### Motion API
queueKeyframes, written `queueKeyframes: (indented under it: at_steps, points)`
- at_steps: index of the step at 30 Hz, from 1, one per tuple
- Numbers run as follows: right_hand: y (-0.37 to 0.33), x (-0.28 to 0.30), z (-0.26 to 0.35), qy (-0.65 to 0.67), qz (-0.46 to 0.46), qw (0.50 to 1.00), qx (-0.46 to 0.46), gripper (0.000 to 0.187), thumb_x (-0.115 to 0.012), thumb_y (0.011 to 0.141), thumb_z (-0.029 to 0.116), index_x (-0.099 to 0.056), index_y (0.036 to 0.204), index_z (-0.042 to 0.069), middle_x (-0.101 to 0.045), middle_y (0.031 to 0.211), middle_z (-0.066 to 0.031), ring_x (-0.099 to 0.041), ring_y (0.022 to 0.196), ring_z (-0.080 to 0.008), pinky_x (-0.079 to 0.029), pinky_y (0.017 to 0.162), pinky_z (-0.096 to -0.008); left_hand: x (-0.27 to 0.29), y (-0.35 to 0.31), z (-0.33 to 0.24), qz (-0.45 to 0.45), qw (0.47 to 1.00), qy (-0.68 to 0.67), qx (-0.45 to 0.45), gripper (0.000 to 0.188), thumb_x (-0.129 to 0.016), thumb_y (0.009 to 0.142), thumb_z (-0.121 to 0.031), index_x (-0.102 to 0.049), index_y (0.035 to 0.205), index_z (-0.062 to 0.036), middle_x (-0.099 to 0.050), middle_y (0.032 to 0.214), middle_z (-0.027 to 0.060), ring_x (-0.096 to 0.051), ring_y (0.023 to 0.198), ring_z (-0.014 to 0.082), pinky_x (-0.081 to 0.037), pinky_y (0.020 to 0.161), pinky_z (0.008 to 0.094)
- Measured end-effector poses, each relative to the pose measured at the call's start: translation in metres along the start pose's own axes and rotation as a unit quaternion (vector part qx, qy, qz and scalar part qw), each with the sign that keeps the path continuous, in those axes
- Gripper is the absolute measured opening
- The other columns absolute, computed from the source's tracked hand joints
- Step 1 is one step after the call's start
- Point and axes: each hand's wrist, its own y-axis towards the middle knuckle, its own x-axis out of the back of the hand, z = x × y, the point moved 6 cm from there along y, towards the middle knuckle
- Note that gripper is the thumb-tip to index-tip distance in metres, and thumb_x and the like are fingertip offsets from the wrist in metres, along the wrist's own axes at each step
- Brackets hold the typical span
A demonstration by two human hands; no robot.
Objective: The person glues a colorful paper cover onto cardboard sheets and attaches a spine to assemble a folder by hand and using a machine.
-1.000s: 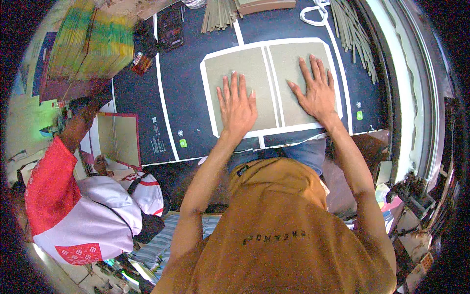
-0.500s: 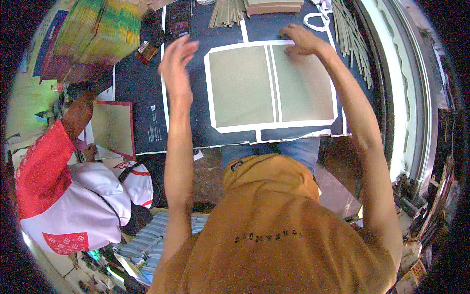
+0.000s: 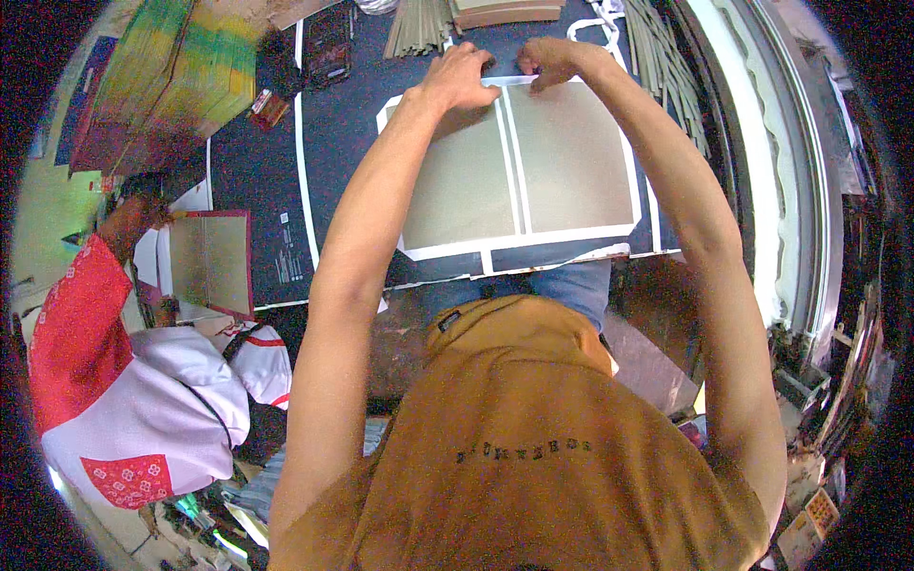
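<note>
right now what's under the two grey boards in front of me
A white layer shows around the grey boards and as lines between them, on the dark tabletop. Whatever the boards cover directly can't be seen.

The two boards (image 3: 573,164) look like smooth, matt card. Beyond the boards, the fanned strips (image 3: 417,29) look equally matt.

At the far left rises a tall stack of yellow and green sheets (image 3: 181,86). To its right, on the dark surface (image 3: 252,176), lie a small reddish-brown box (image 3: 268,108) and, farther off, a flat black object (image 3: 327,46). A white loop (image 3: 597,33) sits at the far right. A co-worker in a red-and-white shirt (image 3: 86,343) is at the left, near a red-edged board (image 3: 228,262). A pale frame (image 3: 773,190) borders the right side.
</note>
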Motion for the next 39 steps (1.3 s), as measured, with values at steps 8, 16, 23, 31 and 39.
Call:
queueKeyframes:
  at_steps: [8, 16, 23, 31, 39]
  points:
    - [-0.021, -0.002, -0.037, 0.028, -0.028, 0.999, -0.035, 0.039, -0.091, 0.068, 0.028, -0.065, 0.089, 0.007, -0.073, 0.088, -0.0107, -0.07, 0.083, -0.0301, -0.054, 0.07, -0.0448, 0.0, 0.006, 0.008, 0.105, 0.994, 0.021, 0.021, 0.056, -0.074, 0.07, -0.04, -0.07, 0.116, -0.0099, -0.07, 0.119, 0.0175, -0.067, 0.112, 0.0342, -0.053, 0.097, 0.0477]
    - [-0.108, -0.038, -0.043, -0.07, -0.245, 0.956, -0.144, 0.041, -0.07, 0.089, 0.049, -0.073, 0.101, 0.01, -0.074, 0.098, -0.0142, -0.073, 0.093, -0.0349, -0.056, 0.084, -0.0515, 0.002, -0.057, 0.013, -0.072, 0.991, 0.099, -0.052, 0.039, -0.067, 0.083, -0.035, -0.069, 0.113, -0.0096, -0.067, 0.107, 0.0168, -0.065, 0.101, 0.0347, -0.05, 0.088, 0.0513]
    - [-0.14, -0.074, -0.001, -0.087, -0.433, 0.884, -0.151, 0.036, -0.058, 0.099, 0.038, -0.064, 0.117, 0.007, -0.064, 0.119, -0.0106, -0.063, 0.111, -0.0272, -0.048, 0.094, -0.045, -0.002, -0.071, -0.027, -0.126, 0.985, 0.117, -0.029, 0.053, -0.061, 0.096, -0.046, -0.061, 0.136, -0.0109, -0.058, 0.115, 0.0147, -0.054, 0.112, 0.0319, -0.039, 0.097, 0.0508]
    - [-0.079, -0.067, 0.051, -0.052, -0.398, 0.901, -0.167, 0.067, -0.049, 0.101, 0.054, -0.045, 0.151, 0.01, -0.047, 0.154, -0.015, -0.045, 0.142, -0.026, -0.032, 0.115, -0.0543, -0.039, -0.076, -0.019, -0.201, 0.972, 0.075, -0.094, 0.053, -0.059, 0.099, -0.036, -0.055, 0.139, -0.0012, -0.05, 0.144, 0.0183, -0.046, 0.134, 0.0385, -0.035, 0.114, 0.0523]
    - [-0.1, -0.079, 0.022, -0.118, -0.328, 0.882, -0.316, 0.084, -0.042, 0.098, 0.067, -0.043, 0.152, 0.002, -0.045, 0.157, -0.0152, -0.04, 0.147, -0.028, -0.02, 0.124, -0.0509, -0.013, -0.124, -0.004, -0.171, 0.984, 0.046, 0.003, 0.055, -0.063, 0.095, -0.037, -0.055, 0.133, 0.0027, -0.056, 0.123, 0.021, -0.054, 0.114, 0.04, -0.046, 0.099, 0.0498]
